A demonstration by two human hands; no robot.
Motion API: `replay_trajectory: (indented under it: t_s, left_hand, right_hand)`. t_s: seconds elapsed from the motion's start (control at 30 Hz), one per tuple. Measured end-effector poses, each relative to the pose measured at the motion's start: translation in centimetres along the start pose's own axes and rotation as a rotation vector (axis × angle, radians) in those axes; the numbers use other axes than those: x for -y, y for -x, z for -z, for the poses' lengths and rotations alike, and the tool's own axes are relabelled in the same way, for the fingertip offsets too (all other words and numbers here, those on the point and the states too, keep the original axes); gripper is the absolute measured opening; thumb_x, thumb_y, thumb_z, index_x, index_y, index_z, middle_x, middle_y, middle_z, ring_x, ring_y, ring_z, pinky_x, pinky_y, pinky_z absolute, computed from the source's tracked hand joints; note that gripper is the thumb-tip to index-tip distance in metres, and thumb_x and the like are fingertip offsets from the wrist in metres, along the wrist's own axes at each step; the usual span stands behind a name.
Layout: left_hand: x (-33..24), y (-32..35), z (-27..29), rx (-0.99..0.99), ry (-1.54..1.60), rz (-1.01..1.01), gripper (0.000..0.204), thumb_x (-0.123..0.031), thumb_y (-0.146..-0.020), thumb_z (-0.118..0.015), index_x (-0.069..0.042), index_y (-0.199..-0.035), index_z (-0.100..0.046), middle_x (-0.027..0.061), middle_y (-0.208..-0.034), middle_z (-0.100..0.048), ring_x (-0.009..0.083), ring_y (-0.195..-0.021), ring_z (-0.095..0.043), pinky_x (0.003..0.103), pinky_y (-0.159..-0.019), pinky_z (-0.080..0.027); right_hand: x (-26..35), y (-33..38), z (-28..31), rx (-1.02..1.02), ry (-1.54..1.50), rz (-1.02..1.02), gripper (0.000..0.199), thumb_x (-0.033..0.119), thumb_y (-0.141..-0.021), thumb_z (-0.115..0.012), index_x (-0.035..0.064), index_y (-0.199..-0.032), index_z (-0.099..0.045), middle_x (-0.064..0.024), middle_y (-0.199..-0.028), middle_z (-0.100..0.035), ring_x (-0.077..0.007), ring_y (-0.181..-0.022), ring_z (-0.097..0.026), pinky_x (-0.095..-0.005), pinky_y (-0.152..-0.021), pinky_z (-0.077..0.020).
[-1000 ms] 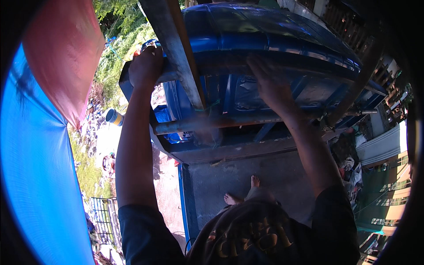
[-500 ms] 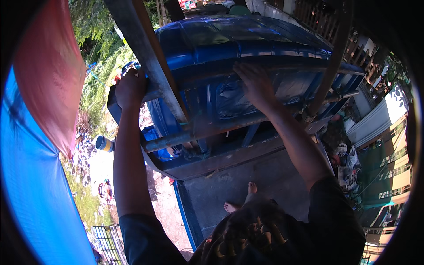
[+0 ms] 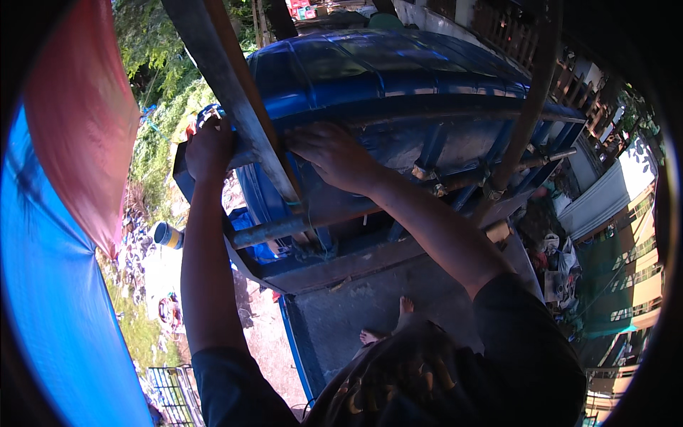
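Observation:
A blue metal rack frame (image 3: 441,135) rises in front of me, behind the blue cab roof (image 3: 427,67) of a truck. My left hand (image 3: 209,151) is closed around the left end of the frame's upper rail, beside a slanting metal beam (image 3: 245,92); its fingertips are partly hidden. My right hand (image 3: 331,153) lies by the upper rail just right of that beam, fingers stretched toward it, holding nothing I can see. Below runs a rusty round pipe (image 3: 274,229), with thin cord tied near the beam's lower end.
I stand barefoot on the grey truck bed (image 3: 341,313). A second, rusty post (image 3: 526,107) slants up on the right. Blue and pink sheeting (image 3: 57,285) hangs at the left. A blue and yellow bucket (image 3: 168,235) is beside the truck; bags (image 3: 562,260) lie at the right.
My right hand has moved left along the upper rail, from the frame's middle to next to the slanting beam. The left hand has stayed at the rail's left end.

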State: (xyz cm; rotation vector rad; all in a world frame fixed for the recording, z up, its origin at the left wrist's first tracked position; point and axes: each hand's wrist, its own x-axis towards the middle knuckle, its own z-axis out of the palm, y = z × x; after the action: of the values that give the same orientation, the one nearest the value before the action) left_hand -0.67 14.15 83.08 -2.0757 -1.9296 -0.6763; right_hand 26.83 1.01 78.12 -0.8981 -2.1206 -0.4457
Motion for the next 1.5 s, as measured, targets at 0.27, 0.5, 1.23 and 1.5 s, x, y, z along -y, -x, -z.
replay_trajectory:
  t_s: [0.27,0.5,1.23,1.5]
  left_hand:
    - [-0.3,0.3,0.6,-0.034,0.03,-0.001,0.05,-0.05,-0.1,-0.042,-0.018,-0.119,-0.075,0.0156,-0.108,-0.077,0.036,-0.104,-0.073,0.047,-0.095,-0.055]
    - [0.4,0.7,1.2,-0.019,0.02,0.074,0.049,-0.05,-0.099,-0.044,-0.019,-0.122,-0.075,0.0165,-0.108,-0.077,0.0357,-0.107,-0.072,0.047,-0.094,-0.056]
    - [-0.2,1.1,2.2,-0.089,0.026,0.059,0.047,-0.049,-0.099,-0.046,-0.017,-0.116,-0.076,0.0164,-0.108,-0.077,0.0365,-0.104,-0.073,0.048,-0.093,-0.055]
    - [0.5,-0.3,-0.2,0.057,-0.069,0.026,0.045,-0.045,-0.099,-0.047,-0.019,-0.128,-0.071,0.0189,-0.118,-0.074,0.0377,-0.109,-0.071,0.048,-0.095,-0.055]
  right_hand:
    - [1.9,0.6,-1.8,0.003,0.114,-0.138,0.048,-0.001,-0.088,-0.064,0.0065,-0.135,-0.064,-0.0083,-0.148,-0.058,-0.0256,-0.139,-0.051,-0.0449,-0.117,-0.0403]
    - [-2.3,5.4,1.9,0.02,0.327,-0.2,0.05,-0.001,-0.087,-0.064,0.0064,-0.136,-0.063,-0.0087,-0.148,-0.058,-0.0266,-0.137,-0.052,-0.0457,-0.118,-0.0389]
    - [-2.6,4.3,2.9,-0.023,0.073,-0.225,0.041,0.001,-0.089,-0.066,0.0072,-0.13,-0.066,-0.0088,-0.136,-0.065,-0.0273,-0.13,-0.058,-0.0449,-0.114,-0.0429]
    - [-0.5,2.6,0.1,-0.035,0.093,-0.143,0.046,0.0,-0.086,-0.067,0.0049,-0.131,-0.065,-0.0107,-0.142,-0.063,-0.0263,-0.133,-0.057,-0.0429,-0.114,-0.0438]
